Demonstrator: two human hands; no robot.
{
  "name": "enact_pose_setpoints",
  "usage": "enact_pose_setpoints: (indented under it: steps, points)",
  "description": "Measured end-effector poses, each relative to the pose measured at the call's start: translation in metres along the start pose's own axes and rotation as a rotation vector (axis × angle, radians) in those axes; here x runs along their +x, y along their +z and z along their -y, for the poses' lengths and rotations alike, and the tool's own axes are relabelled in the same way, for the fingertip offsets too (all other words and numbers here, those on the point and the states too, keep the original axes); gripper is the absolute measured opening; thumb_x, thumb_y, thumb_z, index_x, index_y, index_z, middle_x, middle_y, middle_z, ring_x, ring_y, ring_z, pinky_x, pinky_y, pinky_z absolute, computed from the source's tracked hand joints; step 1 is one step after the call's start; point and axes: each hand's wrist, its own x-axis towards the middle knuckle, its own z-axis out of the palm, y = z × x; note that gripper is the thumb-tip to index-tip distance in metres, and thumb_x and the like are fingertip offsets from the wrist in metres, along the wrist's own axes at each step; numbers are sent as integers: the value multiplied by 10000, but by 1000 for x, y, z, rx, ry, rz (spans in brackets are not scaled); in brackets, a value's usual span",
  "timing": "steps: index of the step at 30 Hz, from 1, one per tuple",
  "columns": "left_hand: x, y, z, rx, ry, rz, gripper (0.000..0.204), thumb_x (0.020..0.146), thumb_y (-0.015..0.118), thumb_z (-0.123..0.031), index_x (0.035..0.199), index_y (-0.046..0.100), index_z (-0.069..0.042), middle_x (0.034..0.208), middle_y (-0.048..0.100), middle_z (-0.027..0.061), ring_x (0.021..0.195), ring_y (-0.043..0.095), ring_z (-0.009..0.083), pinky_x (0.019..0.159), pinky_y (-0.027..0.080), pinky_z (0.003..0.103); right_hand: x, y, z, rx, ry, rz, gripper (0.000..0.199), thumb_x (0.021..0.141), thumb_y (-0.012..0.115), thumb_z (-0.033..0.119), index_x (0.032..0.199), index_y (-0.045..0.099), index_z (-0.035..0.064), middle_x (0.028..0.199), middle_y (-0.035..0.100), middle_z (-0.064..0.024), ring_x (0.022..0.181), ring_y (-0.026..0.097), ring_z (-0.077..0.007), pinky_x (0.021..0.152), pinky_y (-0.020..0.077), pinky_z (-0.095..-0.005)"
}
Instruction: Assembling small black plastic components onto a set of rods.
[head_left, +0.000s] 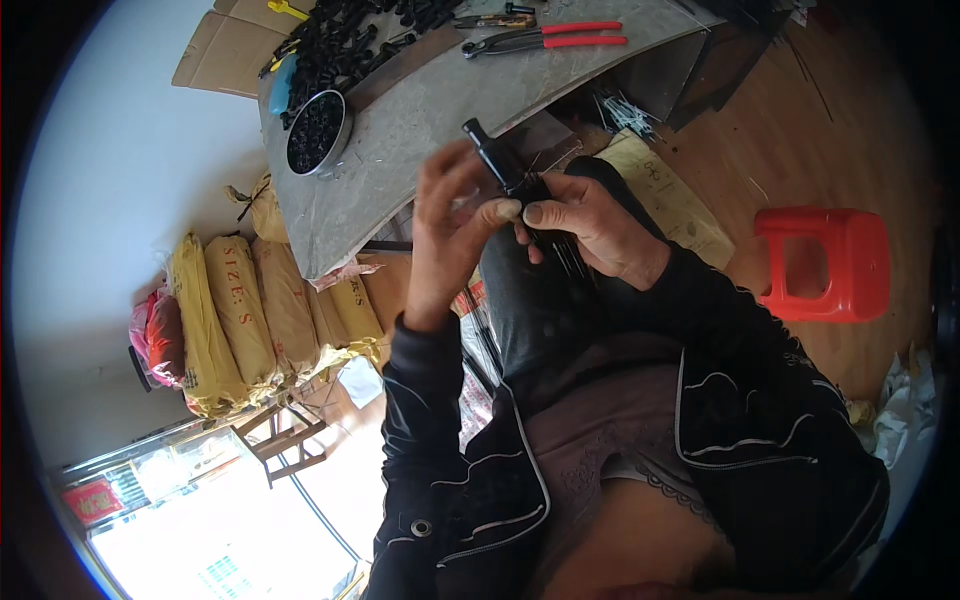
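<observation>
In front of my lap, both hands meet around a slim black tubular piece (490, 152) with a knobbed tip, tilted up and to the left. My right hand (603, 222) is closed on its lower part, thumb pressed against it. Thin metal rods (570, 258) hang below that grip over my dark trousers. My left hand (446, 225) has its thumb tip against the piece beside the right thumb. Its other fingers are curled behind and smeared by motion. Whatever small part lies between the thumbs is hidden.
On the grey table (400, 155) ahead are a metal bowl (345, 130) of small black parts, a heap of black pieces (345, 45) and red-handled pincers (545, 40). A red plastic stool (870, 265) stands right. Yellow-wrapped bundles (240, 320) line the left wall near a wooden stool (290, 440).
</observation>
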Motion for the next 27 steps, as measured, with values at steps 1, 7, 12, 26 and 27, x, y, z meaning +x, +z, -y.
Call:
enact_pose_setpoints:
  steps: [1, 7, 12, 26, 27]
  points:
    - [-1, 4, -4, 291, 78, -163, 425, 813, 733, -109, 1208, 589, -43, 1282, 444, 87, 1090, 541, 229, 835, 528, 330, 0, -1, 2, -20, -16, -61, 222, 879, 655, 146, 1045, 605, 8, 872, 612, -68, 794, 612, -149, 649, 526, -287]
    - [-55, 45, -66, -896, -236, -28, 605, 838, 722, -158, 1334, 433, 32, 1107, 566, 118, 1004, 561, 188, 880, 454, 313, 0, 10, 10, -89, -47, -255, 186, 880, 654, 146, 1011, 626, 17, 829, 608, -27, 768, 578, -101, 651, 482, -256]
    - [-28, 65, -47, -228, -180, -420, 515, 845, 704, -77, 1294, 479, 39, 866, 624, 49, 731, 602, 125, 686, 500, 253, 6, 11, -4, -174, -269, -318, 265, 855, 671, 72, 1100, 625, -15, 847, 629, -15, 759, 577, -76, 661, 480, -215]
    - [-10, 43, -16, -105, -191, -457, 248, 849, 705, -60, 1072, 652, 32, 940, 677, 30, 874, 587, 76, 808, 477, 230, 3, 12, 8, -876, -586, -379, 281, 835, 696, 53, 1101, 631, -8, 942, 662, -42, 797, 572, -64, 659, 455, -204]
    - [-11, 45, -14, -129, -165, -481, 257, 853, 701, -62, 1083, 643, 35, 951, 674, 33, 874, 588, 79, 808, 477, 230, -1, 12, 14, -883, -504, -329, 235, 839, 697, 70, 1054, 644, -7, 886, 656, -23, 778, 568, -64, 651, 450, -203]
